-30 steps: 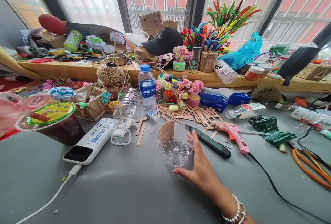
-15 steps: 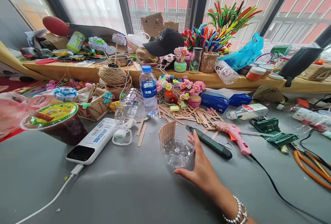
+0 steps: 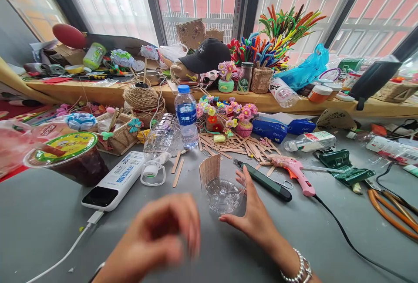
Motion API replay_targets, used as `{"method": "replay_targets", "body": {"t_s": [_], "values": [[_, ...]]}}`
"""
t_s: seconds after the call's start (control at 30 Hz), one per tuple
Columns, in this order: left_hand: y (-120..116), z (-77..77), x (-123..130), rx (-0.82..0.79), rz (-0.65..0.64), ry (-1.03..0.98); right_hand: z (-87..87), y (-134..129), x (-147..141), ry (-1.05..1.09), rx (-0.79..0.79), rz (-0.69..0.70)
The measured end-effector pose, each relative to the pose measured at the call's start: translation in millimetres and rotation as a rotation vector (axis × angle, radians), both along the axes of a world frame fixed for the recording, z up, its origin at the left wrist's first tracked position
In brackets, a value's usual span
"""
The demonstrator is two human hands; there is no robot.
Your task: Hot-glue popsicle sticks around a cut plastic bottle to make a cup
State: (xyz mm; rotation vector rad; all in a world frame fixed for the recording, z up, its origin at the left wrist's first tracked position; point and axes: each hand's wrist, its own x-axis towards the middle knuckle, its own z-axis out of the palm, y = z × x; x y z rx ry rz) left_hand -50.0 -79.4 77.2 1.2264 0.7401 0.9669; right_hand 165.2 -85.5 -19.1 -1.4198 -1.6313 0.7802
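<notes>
On the grey table stands a clear plastic cup point(image 3: 224, 200), which looks like a cut bottle bottom. Several wooden craft sticks point(image 3: 210, 170) stand upright side by side along its left rim. My right hand point(image 3: 256, 211) holds the cup from the right, thumb at the near side and fingers behind the rim. To the left of the cup my left hand point(image 3: 163, 230) hovers over the table, blurred by motion. Its fingers curl downward with the thumb apart, and I see nothing between them.
Behind the cup lie loose craft sticks point(image 3: 228, 143) and a water bottle point(image 3: 187, 117). A dark green cutter point(image 3: 267, 180) and pink glue gun point(image 3: 295, 170) with a black cord lie to the right. Leftward are a white power bank point(image 3: 114, 180) and a drink cup point(image 3: 70, 156).
My left hand has come into view from the lower left and is near the cup. My right hand keeps its hold on the cup in the same place.
</notes>
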Motion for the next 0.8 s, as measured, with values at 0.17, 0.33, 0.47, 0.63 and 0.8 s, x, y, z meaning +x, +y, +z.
{"method": "replay_targets", "body": {"t_s": [0.17, 0.33, 0.47, 0.63, 0.8], "values": [[54, -10.4, 25, -0.003, 0.423, -0.041, 7.4, 1, 1, 0.236, -0.093, 0.003], [83, -42.2, 40, -0.252, -0.058, -0.092, 10.3, 2, 3, 0.580, -0.122, 0.112], [83, -59.6, 44, -0.344, -0.434, -0.229, 9.9, 3, 6, 0.689, -0.126, 0.163], [79, -67.7, 43, -0.325, -0.596, -0.351, 11.0, 5, 10, 0.590, -0.148, 0.107], [82, -68.2, 43, -0.358, -0.507, -0.394, 22.9, 12, 15, 0.320, -0.053, -0.029]]}}
